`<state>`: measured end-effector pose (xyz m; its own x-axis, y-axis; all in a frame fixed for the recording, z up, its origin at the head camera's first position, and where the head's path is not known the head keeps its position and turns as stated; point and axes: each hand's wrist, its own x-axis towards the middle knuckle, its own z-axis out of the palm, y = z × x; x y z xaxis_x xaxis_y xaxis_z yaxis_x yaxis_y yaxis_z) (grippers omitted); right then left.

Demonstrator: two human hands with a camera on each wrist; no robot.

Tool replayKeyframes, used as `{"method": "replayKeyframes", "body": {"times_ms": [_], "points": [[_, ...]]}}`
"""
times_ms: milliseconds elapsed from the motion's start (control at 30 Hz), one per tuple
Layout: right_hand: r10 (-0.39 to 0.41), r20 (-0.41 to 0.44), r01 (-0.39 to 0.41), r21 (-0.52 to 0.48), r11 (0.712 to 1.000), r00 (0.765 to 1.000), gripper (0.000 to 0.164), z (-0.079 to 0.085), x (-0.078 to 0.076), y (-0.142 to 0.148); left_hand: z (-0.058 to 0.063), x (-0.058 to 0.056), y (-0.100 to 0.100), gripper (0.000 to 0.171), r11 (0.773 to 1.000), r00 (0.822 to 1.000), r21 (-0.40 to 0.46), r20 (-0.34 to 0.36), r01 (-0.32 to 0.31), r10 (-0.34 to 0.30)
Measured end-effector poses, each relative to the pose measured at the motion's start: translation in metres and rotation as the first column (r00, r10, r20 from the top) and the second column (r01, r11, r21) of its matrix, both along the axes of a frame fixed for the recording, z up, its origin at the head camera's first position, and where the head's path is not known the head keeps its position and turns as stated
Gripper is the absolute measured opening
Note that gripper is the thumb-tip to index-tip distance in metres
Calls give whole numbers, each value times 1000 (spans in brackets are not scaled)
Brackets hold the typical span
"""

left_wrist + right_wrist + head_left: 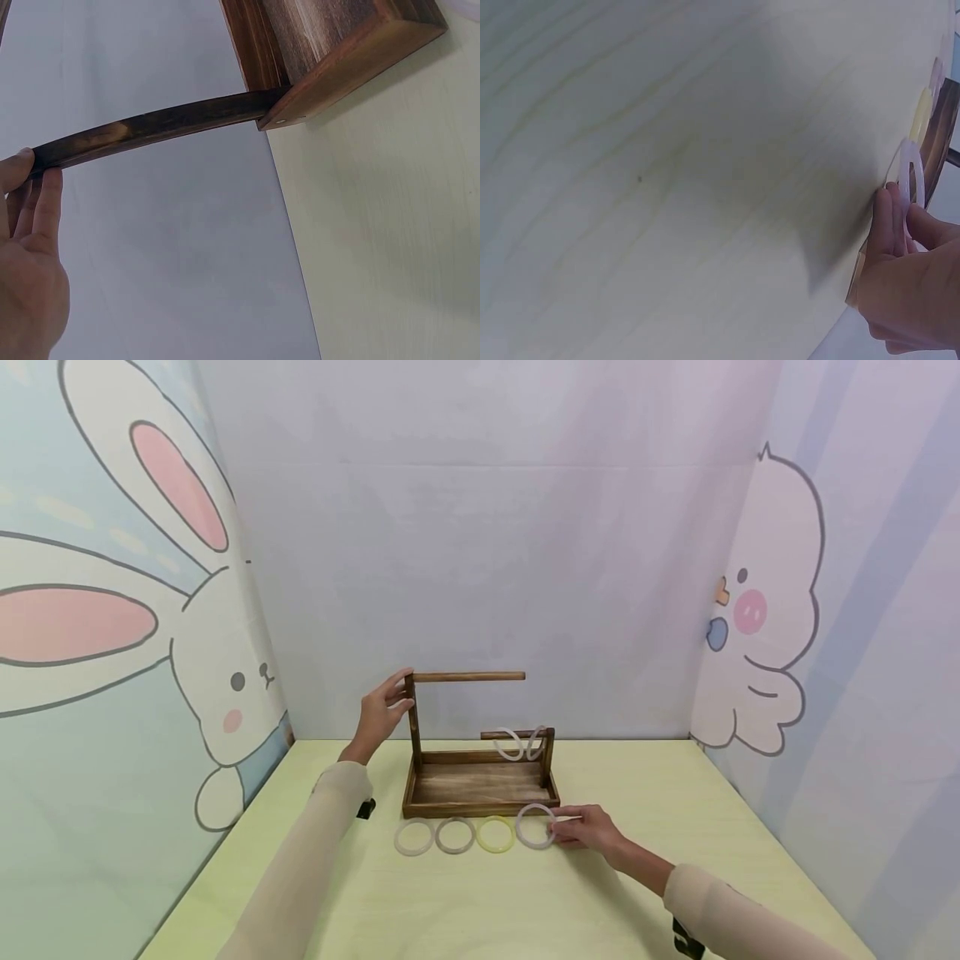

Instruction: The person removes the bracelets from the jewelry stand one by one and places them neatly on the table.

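A brown wooden bangle rack [480, 810] has a tall post with a long bar at left and a short post with a lower bar at right. My left hand [381, 712] grips the top of the tall post [150, 127] between thumb and fingers. At the rack's front right corner, my right hand [594, 831] pinches the edge of a pale lavender bangle [517, 828], which stands tilted up in the right wrist view. Left of it lie a yellow bangle [496, 850], a greyish bangle [455, 852] and a whitish bangle [414, 853] in a row.
Two pale bangles, one whitish [510, 756] and one beside it [531, 745], hang on the rack's lower bar. The pale yellow table [480, 910] meets a cloth backdrop [480, 568] right behind the rack. Printed cartoon walls stand at both sides.
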<state>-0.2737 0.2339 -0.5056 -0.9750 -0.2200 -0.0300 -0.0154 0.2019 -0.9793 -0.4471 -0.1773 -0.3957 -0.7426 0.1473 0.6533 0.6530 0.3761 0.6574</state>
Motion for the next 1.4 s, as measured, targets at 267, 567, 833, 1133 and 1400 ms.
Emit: {"method": "replayKeyframes", "body": {"times_ms": [267, 567, 833, 1133, 1400], "points": [[-87, 22, 87, 31, 996, 996, 37, -2, 0, -3, 1, -1, 1, 64, 1000, 1000, -8, -8, -17, 17], [-182, -17, 183, 28, 983, 983, 37, -5, 3, -6, 0, -1, 1, 67, 1000, 1000, -14, -16, -25, 25], [-281, -30, 282, 46, 958, 959, 33, -7, 3, -10, 2, 2, 2, 66, 1000, 1000, -4, -30, -5, 5], [-316, -35, 318, 56, 946, 948, 31, -6, 5, -11, 1, 0, 3, 65, 1000, 999, -12, -36, -9, 9], [-288, -31, 290, 63, 955, 957, 31, -4, 7, -9, 3, 1, 2, 65, 1000, 1000, -3, -17, -7, 7]]}}
